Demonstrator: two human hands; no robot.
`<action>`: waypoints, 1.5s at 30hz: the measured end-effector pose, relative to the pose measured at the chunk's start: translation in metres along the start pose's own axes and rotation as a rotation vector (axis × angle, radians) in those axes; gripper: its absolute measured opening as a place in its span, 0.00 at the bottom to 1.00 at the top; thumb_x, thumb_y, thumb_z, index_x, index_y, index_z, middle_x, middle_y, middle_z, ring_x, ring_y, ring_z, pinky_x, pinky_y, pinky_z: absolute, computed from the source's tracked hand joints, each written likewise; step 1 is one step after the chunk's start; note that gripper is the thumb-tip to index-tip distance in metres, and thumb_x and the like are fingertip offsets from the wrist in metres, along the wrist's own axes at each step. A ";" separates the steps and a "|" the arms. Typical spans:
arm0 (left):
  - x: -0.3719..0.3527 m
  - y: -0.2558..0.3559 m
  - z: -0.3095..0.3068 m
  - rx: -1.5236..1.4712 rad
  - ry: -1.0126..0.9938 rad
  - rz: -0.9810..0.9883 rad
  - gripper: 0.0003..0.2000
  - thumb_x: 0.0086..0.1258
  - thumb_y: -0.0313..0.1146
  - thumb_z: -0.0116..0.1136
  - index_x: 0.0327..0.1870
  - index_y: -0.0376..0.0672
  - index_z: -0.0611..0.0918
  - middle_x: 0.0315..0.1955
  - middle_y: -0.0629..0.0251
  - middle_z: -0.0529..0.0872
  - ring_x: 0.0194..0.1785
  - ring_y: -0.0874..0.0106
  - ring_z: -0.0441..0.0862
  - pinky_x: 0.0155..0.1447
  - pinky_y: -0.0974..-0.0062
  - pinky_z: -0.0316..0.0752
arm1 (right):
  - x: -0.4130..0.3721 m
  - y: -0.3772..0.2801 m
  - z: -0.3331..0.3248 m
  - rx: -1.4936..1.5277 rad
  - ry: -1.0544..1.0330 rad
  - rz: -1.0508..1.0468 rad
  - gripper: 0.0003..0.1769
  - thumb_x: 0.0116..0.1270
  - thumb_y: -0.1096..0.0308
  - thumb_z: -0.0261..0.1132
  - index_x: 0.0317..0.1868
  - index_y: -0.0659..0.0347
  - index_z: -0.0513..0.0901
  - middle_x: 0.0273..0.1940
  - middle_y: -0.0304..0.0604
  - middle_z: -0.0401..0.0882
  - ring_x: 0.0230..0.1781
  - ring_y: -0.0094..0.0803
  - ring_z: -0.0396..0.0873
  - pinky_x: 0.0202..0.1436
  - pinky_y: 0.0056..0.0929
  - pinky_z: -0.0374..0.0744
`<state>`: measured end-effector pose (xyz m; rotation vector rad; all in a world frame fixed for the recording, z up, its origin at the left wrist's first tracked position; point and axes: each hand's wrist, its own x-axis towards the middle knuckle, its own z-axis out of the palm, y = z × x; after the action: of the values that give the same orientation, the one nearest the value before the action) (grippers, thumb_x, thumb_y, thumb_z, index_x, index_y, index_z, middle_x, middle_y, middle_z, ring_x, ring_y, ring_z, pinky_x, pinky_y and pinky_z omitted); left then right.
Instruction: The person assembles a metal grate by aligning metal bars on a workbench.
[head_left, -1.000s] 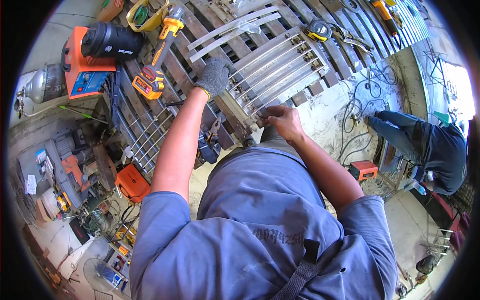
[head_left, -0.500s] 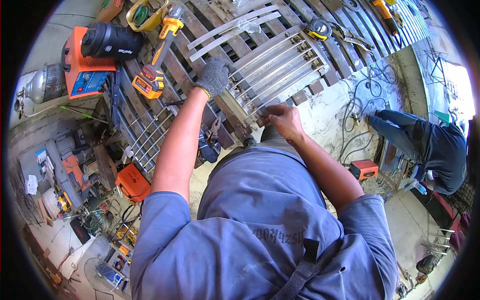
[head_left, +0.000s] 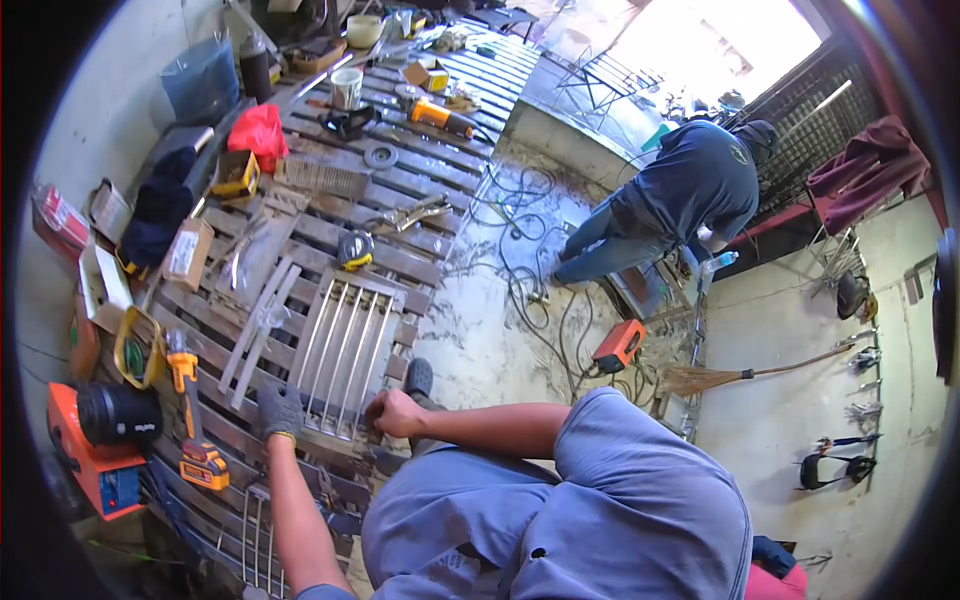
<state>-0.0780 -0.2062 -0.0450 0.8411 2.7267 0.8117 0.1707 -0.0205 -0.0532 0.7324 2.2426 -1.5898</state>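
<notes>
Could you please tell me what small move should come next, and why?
Perhaps the left hand in its grey fabric glove should gently steady the rectangular silver metal grille: it is at the near left corner, the bare right hand is at the near right, and the grille lies close to the dark slatted table's edge.

On our bench point(head_left: 412, 270) we have the barred metal frame point(head_left: 347, 350) before us, the tape measure point(head_left: 355, 249) just beyond it, metal strips point(head_left: 255, 330) to the frame's left, the angle grinder point(head_left: 192, 410) farther left, and pliers point(head_left: 412, 214) right of the tape measure.
</notes>
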 end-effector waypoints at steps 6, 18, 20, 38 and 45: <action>0.023 0.025 -0.008 0.346 -0.212 -0.281 0.26 0.73 0.52 0.57 0.42 0.32 0.92 0.45 0.35 0.91 0.52 0.41 0.91 0.59 0.46 0.83 | -0.014 -0.028 -0.014 0.030 0.003 -0.023 0.24 0.53 0.71 0.68 0.53 0.66 0.92 0.49 0.56 0.93 0.51 0.47 0.91 0.60 0.40 0.86; 0.068 -0.010 0.021 0.685 -0.446 -0.251 0.21 0.74 0.46 0.58 0.53 0.39 0.93 0.58 0.45 0.92 0.63 0.51 0.90 0.64 0.57 0.85 | -0.014 -0.030 -0.012 0.047 0.054 -0.038 0.22 0.53 0.69 0.67 0.49 0.64 0.94 0.43 0.59 0.92 0.45 0.50 0.91 0.54 0.44 0.87; 0.059 0.026 -0.004 0.725 -0.463 -0.220 0.20 0.79 0.45 0.55 0.54 0.40 0.93 0.58 0.49 0.92 0.63 0.54 0.91 0.62 0.60 0.85 | -0.012 -0.029 -0.011 0.047 0.041 -0.039 0.22 0.53 0.69 0.67 0.49 0.65 0.94 0.42 0.60 0.92 0.44 0.50 0.91 0.53 0.44 0.87; 0.028 0.011 -0.005 0.415 -0.102 -0.129 0.17 0.65 0.44 0.66 0.39 0.38 0.93 0.41 0.43 0.94 0.48 0.47 0.93 0.53 0.54 0.87 | -0.007 -0.026 -0.023 -0.005 -0.050 -0.086 0.25 0.54 0.65 0.71 0.53 0.63 0.93 0.49 0.56 0.94 0.52 0.47 0.91 0.59 0.41 0.86; 0.018 -0.012 -0.018 -0.015 -0.204 -0.038 0.13 0.62 0.41 0.70 0.37 0.42 0.95 0.35 0.54 0.95 0.39 0.59 0.95 0.49 0.62 0.86 | -0.001 -0.027 -0.031 -0.077 -0.132 -0.117 0.24 0.56 0.59 0.74 0.53 0.59 0.94 0.48 0.53 0.94 0.51 0.44 0.91 0.60 0.40 0.86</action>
<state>-0.1039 -0.2122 -0.0365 0.8179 2.5474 0.6969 0.1585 0.0016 -0.0207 0.4697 2.2725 -1.5451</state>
